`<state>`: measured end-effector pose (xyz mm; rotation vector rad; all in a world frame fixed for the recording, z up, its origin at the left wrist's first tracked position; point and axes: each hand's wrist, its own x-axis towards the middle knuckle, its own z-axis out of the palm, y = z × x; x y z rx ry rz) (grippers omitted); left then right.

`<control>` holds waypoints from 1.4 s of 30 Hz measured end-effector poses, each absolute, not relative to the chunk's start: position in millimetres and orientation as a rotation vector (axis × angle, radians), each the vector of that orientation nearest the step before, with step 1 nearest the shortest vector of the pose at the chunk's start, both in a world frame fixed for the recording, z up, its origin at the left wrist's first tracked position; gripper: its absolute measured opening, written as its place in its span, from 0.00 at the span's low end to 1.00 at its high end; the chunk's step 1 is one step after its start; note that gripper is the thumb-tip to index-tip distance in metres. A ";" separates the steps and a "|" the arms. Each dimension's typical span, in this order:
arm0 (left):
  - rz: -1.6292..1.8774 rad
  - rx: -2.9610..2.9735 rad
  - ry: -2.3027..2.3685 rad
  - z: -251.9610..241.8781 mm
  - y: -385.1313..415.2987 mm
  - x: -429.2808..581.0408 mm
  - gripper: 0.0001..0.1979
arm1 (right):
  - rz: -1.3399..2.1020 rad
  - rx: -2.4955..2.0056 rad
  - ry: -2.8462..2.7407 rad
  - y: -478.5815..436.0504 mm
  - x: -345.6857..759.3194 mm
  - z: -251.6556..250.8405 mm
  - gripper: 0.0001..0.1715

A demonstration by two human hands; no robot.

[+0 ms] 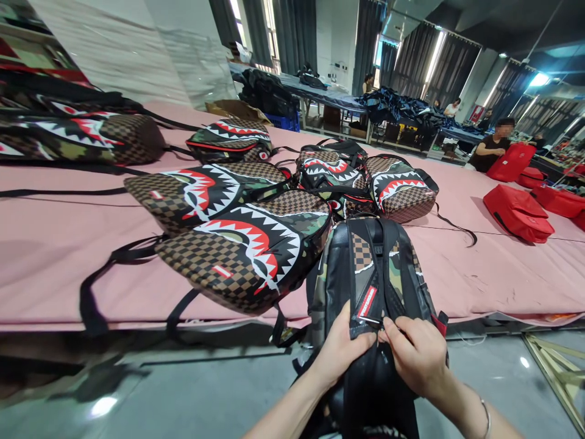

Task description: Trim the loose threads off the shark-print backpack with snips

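Note:
A black backpack (375,268) with checkered and camouflage panels lies back-side up over the near edge of the pink table (55,256). My left hand (340,347) grips the lower end of its shoulder strap, beside a small red label (367,301). My right hand (418,353) pinches the same strap end from the right. Both hands meet at the middle of the bag. Its lower part hangs off the table toward me.
Several shark-mouth backpacks (247,250) lie on the pink table to the left and behind. Red bags (518,213) sit at the right, where a seated person (493,146) works. Farther tables hold dark fabric piles (402,107). Grey floor lies below.

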<state>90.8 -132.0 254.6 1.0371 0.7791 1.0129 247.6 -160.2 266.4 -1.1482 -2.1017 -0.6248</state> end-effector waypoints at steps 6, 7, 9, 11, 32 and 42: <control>1.013 1.067 0.782 251.1 -132.0 94.3 0.20 | -0.661 -1.170 -2.059 -162.2 246.0 268.4 0.07; 1.016 1.074 0.777 250.0 -131.8 94.9 0.20 | -0.660 -1.178 -2.063 -162.7 245.7 269.4 0.07; 1.018 1.088 0.766 248.3 -131.2 96.3 0.20 | -0.653 -1.195 -2.076 -163.6 245.3 270.7 0.08; 1.017 1.105 0.765 247.4 -130.5 97.6 0.20 | -0.649 -1.206 -2.080 -164.0 245.1 270.9 0.08; 1.042 1.144 0.808 255.1 -131.8 104.6 0.19 | -0.522 -1.238 -2.077 -164.5 241.9 273.5 0.08; 0.894 1.249 0.695 245.1 -132.6 83.0 0.15 | 0.556 -1.272 -2.035 -126.7 285.5 300.3 0.06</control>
